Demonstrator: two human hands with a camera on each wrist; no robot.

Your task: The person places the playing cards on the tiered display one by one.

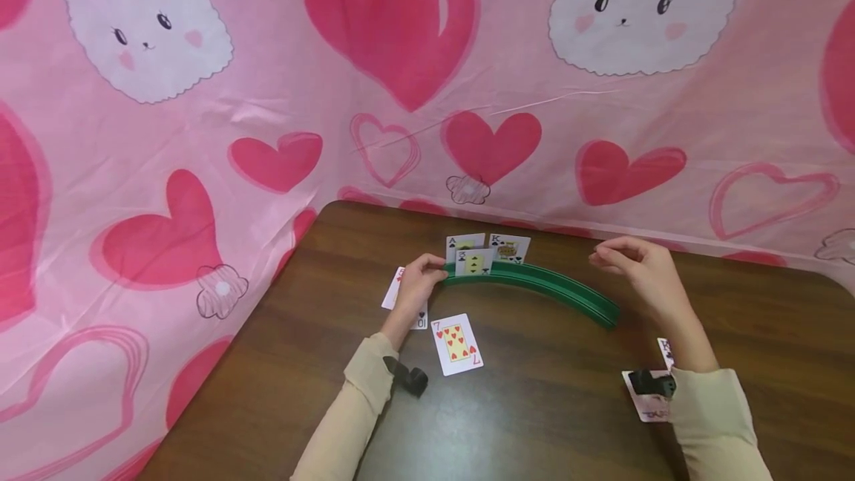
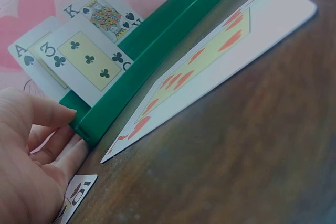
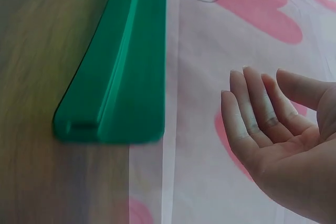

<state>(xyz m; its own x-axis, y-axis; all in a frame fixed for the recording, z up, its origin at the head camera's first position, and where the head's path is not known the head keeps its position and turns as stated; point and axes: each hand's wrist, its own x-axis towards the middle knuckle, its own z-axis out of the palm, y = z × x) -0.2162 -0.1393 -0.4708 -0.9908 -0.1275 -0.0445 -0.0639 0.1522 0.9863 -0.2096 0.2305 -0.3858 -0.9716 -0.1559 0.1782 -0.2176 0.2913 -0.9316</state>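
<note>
A curved green card holder (image 1: 548, 282) stands on the table, with an ace of spades (image 2: 27, 62), a three of clubs (image 1: 474, 263) and a king of spades (image 1: 510, 248) upright at its left part. My left hand (image 1: 417, 284) grips the holder's left end, thumb in front and fingers behind. Beyond the holder's right end, my right hand (image 1: 637, 266) is raised and holds nothing; its fingers are loosely bent in the right wrist view. Flat in front of the holder lies a seven of hearts (image 1: 457, 344).
Partly under my left hand lie a ten (image 1: 421, 319) and a red-marked card (image 1: 391, 291). Two more cards, including a face card (image 1: 646, 403), lie partly hidden by my right wrist. A pink heart-patterned cloth (image 1: 280, 80) hangs behind the brown table (image 1: 534, 392).
</note>
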